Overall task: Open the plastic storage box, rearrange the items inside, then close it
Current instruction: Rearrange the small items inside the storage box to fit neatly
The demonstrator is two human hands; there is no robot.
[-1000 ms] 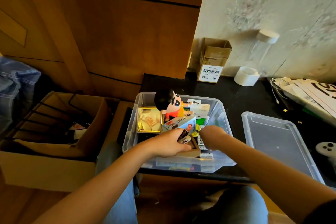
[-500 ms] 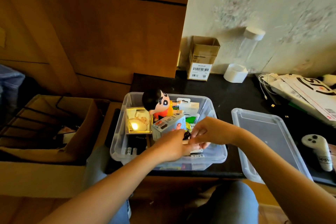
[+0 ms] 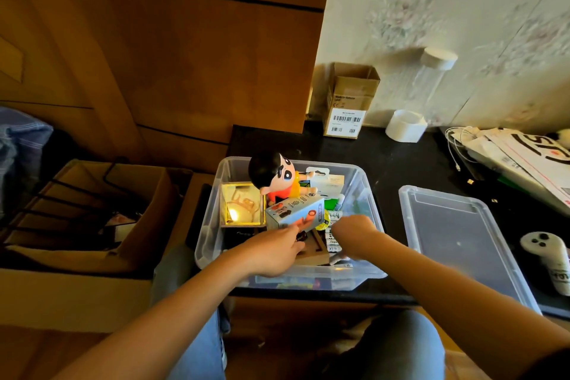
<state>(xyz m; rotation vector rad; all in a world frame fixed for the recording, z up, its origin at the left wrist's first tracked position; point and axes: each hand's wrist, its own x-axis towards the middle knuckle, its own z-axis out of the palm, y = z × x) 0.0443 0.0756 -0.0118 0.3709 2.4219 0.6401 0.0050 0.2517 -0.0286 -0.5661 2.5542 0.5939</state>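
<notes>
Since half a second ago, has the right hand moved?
Yes. The right hand has pulled away from the left hand, toward the right wall of the storage box.

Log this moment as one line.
box open | lid on table, right | left hand touches small carton | right hand inside box

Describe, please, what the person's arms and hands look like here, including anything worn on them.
Both forearms are bare to the frame edge: no sleeves, watch, bracelets or gloves show. The left hand and right hand show no visible rings. Blue denim covers the knees below.
</notes>
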